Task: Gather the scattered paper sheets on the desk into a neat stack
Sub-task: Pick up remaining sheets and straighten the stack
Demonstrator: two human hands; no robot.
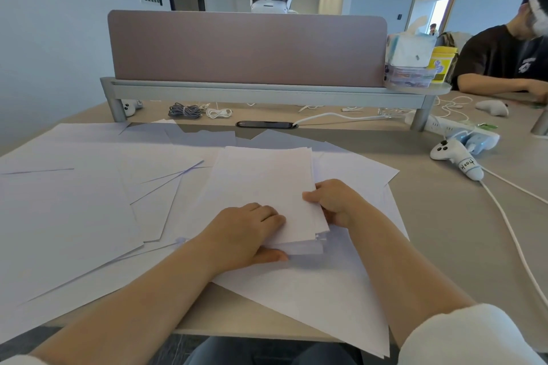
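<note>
Nearest the viewer, the left hand (249, 231) pinches the near edge of a thin stack of white paper sheets (267, 181), fingers curled on top and thumb beneath, while the right hand (335, 201) grips its right edge, thumb on top. The stack rests mid-desk on overlapping loose white sheets (74, 201) spread mostly leftward over the pale beige desk (444, 231). Farther off lie a white handheld controller (456, 161), coiled grey cables (185, 110) and a mauve fabric partition (246, 47).
</note>
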